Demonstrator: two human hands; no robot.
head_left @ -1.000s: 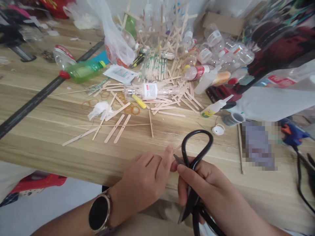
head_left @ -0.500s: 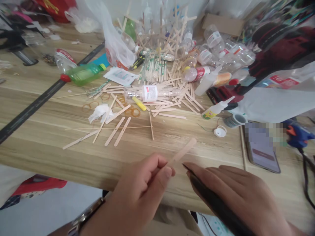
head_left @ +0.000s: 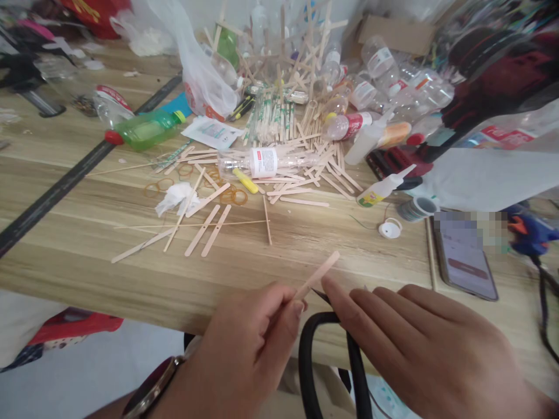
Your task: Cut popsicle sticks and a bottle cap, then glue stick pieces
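Note:
My left hand (head_left: 257, 331) is closed, pinching a wooden craft stick (head_left: 321, 273) between thumb and fingers. The stick slants up to the right, with a small dark mark near its pinched end. My right hand (head_left: 419, 343) grips a pair of scissors (head_left: 304, 361) by the blades, the black handle loops hanging down toward me. A dark pointed blade tip shows past my right index finger, right beside the mark on the stick; whether it touches I cannot tell. The rest of the blades is hidden behind my fingers. Two craft sticks (head_left: 209, 233) with holes lie side by side on the table.
Beyond my hands lie a clear bottle (head_left: 264, 162) on loose sticks, a yellow cap (head_left: 245, 181), rubber bands and crumpled tissue (head_left: 177, 198). At right are a glue bottle (head_left: 379, 189), a wire spool (head_left: 417, 208), a phone (head_left: 465, 256) and a blue glue gun (head_left: 528, 230).
My right hand has turned the scissors, so the handle loops now show between my hands. The blade tip has come closer to the stick, which my left hand still holds, shifted slightly left.

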